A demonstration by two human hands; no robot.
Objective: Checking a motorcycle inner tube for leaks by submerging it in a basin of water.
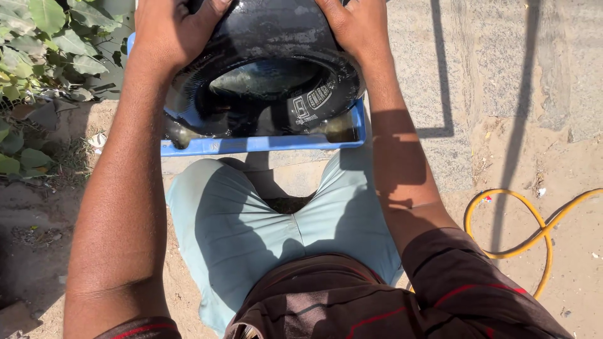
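Note:
A black rubber tyre (276, 56) stands tilted in a blue plastic tub (264, 144) that holds murky water. My left hand (169, 28) presses on the tyre's upper left side, fingers wrapped over the tread. On the upper right side my right hand (355, 25) grips the tyre in the same way. The tyre's lower part dips into the water, and its wet sidewall shines in the sun. The top of the tyre and my fingertips run out of the picture.
My knees in pale trousers (251, 220) sit just below the tub. A yellow hose (540, 232) loops on the sandy ground at the right. Green leafy plants (38, 44) grow at the left. Grey stone paving (477, 63) lies behind the tub.

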